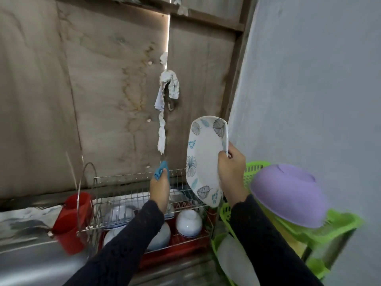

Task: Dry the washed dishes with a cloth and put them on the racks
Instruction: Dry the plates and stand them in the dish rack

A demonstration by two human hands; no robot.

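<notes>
My right hand (232,174) grips the right edge of a white oblong plate with leaf prints (203,155), held upright above the right end of the metal wire dish rack (132,178). A small blue cloth (162,171) is bunched in my left hand (159,188), raised over the rack's middle, a little left of the plate and apart from it. On the rack's lower tier, white bowls (188,222) lie upside down over a red drip tray (181,247).
A red plastic cup holder (72,221) hangs at the rack's left end. A green plastic rack (334,226) at the right carries an upturned purple bowl (288,195) and a white plate (235,259) lower down. A steel sink (31,263) lies at the lower left. White rags (169,87) hang on the wooden wall.
</notes>
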